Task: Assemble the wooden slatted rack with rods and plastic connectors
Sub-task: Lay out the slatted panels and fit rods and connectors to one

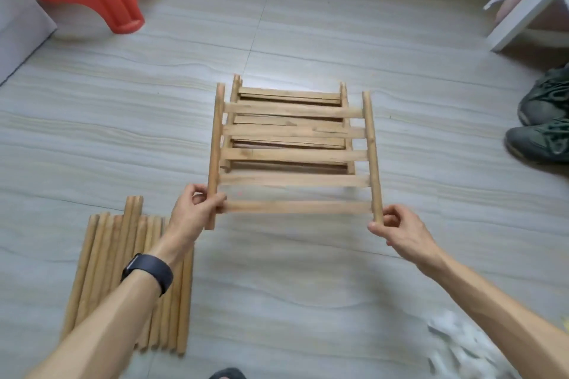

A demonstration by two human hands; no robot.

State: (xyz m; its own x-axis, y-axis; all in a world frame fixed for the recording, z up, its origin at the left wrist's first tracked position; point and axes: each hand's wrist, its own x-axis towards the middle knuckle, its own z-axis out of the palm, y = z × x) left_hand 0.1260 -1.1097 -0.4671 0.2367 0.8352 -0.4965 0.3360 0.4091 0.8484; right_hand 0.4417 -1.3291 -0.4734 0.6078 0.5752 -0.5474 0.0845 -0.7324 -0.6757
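While aloft, slatted panel [294, 180], near corners tight in fingers [216, 201] of left hand [192, 214], right hand [401, 232].

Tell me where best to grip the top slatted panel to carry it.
Take the slatted panel by its two side rails at their near ends, one hand from each outer side: they jut past the last slat, leaving bare wood.

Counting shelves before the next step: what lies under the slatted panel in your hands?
More slatted panels stacked on the floor, seen through the gaps. The held panel has slats that cover parts of them, so their number cannot be told.
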